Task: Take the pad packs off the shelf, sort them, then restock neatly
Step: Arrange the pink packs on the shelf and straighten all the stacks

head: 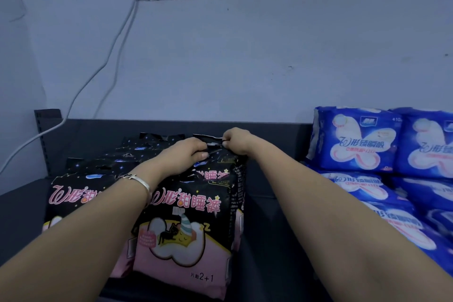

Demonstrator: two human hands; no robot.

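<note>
Grip was on the top seam of a black-and-pink plastic pad pack [220, 171], far in the right-hand row on the dark shelf [264, 228]: my left hand [188, 154] and right hand [235, 141] both pinched it. I judged a straight upward lift best, sparing its neighbours.

A bare lane of dark shelf [262, 223] runs from its front edge to its back panel between the black-and-pink packs [186, 228], standing in two close rows left of the middle, and the blue packs [362, 144] piled at the right end, though the right forearm [318, 203] slants across above it. A narrower bare strip lies along the shelf's left edge, where a white cable [24, 146] drops down the wall [245, 56] toward the back left corner. Over the rear packs the left grip [186, 154] and right grip [235, 141] block the way, both clenched on one pack's top seam.
</note>
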